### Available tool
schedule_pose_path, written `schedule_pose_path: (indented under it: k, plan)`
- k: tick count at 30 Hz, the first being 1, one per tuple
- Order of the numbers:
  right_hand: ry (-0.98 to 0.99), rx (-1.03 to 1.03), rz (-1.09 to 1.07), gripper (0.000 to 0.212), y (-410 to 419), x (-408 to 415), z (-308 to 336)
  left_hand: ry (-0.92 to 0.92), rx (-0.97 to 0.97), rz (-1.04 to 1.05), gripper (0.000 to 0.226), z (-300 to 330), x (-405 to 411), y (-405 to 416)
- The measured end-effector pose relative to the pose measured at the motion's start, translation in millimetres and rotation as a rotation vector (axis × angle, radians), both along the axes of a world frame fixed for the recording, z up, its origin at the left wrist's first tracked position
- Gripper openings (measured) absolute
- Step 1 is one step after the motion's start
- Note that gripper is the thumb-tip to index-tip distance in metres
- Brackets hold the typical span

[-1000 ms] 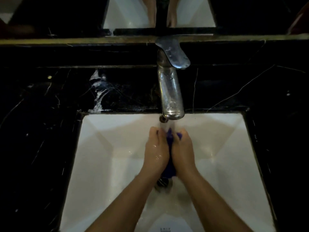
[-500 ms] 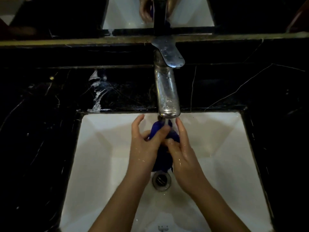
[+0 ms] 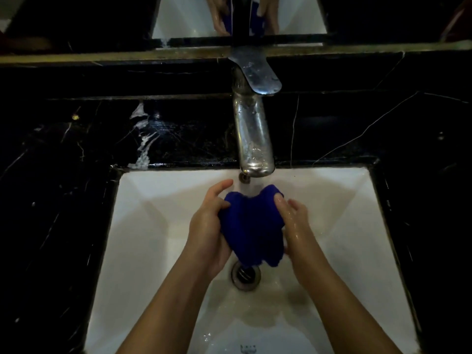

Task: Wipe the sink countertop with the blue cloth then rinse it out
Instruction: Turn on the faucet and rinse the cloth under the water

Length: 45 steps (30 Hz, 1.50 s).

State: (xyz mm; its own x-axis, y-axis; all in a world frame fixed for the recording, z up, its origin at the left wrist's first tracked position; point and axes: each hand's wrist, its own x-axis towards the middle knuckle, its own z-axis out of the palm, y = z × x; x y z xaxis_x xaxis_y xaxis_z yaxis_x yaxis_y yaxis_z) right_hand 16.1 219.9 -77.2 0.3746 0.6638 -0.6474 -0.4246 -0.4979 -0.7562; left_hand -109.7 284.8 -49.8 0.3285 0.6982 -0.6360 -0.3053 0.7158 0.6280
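A black marble countertop (image 3: 63,200) surrounds a white square sink (image 3: 153,238). Under the chrome faucet (image 3: 252,139), the left hand (image 3: 208,233) and right hand (image 3: 297,226) each grip a side of the bunched blue cloth (image 3: 251,226), above the drain (image 3: 245,275).

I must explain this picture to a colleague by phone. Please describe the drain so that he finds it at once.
Start at the white sink set into the black counter, below the steel tap. At the basin's lowest point, just under the blue cloth held between both hands, lies the drain. It is the only round metal ring in the white basin.
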Motion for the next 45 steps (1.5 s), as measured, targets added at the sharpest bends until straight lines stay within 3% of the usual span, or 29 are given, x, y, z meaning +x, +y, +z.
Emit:
schedule_pose_path:
  k: [1, 3, 7, 9, 11, 13, 16, 18, 22, 27, 30, 34, 39, 41, 45]
  plan:
    - [0.157, 0.003, -0.020, 0.060, -0.4, -0.3, -4.1, -0.038, -0.007, 0.000, 0.044, -2.2, -1.0, 0.1]
    - [0.208, 0.085, -0.031, 0.064, -0.4, -2.0, -1.9, -0.013, 0.060, -0.034, 0.045, -5.9, -2.3, 1.2]
    - [-0.260, 0.278, 0.006, 0.065, -2.7, -1.7, 0.1, 0.371, 0.454, -0.230, 0.044, -6.9, -4.3, 5.2]
    - [-0.353, 0.333, -0.005, 0.060, -1.1, -5.2, 1.7, 0.535, 0.657, -0.265, 0.042, -8.0, -3.3, 2.3]
    - [-0.399, 0.344, -0.016, 0.050, -0.9, -14.1, 0.7, 0.670, 0.745, -0.168, 0.035, -9.8, -0.1, -1.9]
    - [-0.346, 0.288, -0.035, 0.037, 8.8, -22.2, -1.4, 0.727, 0.689, -0.054, 0.026, -13.2, 9.4, -5.5]
    - [-0.310, 0.172, -0.018, 0.013, 29.6, -31.5, -5.4, 0.640, 0.541, -0.018, 0.021, -19.7, 28.8, -5.1]
    - [-0.384, 0.156, 0.035, 0.028, 33.7, -38.4, -1.3, 0.638, 0.562, -0.052, 0.027, -27.3, 28.5, 5.2]
    - [-0.541, 0.228, 0.123, 0.024, 35.0, -36.2, 2.0, 0.546, 0.545, -0.047, 0.016, -38.7, 20.4, 10.0]
    - [-0.494, 0.234, 0.081, 0.011, 29.6, -35.9, 0.6, 0.551, 0.622, -0.092, 0.018, -28.5, 16.9, -0.1]
    - [-0.452, 0.217, 0.043, 0.018, 29.2, -38.7, -4.1, 0.594, 0.647, -0.143, 0.018, -27.6, 16.2, 1.8]
    - [-0.585, 0.211, 0.080, 0.019, 27.1, -41.0, -5.7, 0.559, 0.597, -0.083, 0.021, -28.9, 16.4, 1.2]
    - [-0.514, 0.140, 0.023, 0.020, 33.4, -24.1, -14.3, 0.624, 0.621, -0.127, 0.015, -29.2, 6.7, -7.3]
    - [-0.485, 0.203, -0.045, 0.014, 29.6, -18.5, -7.6, 0.658, 0.632, -0.145, 0.012, -28.5, -5.7, 7.0]
    - [-0.527, 0.291, -0.040, 0.022, 30.6, -13.9, 6.2, 0.663, 0.647, -0.074, 0.024, -15.8, -13.5, 16.9]
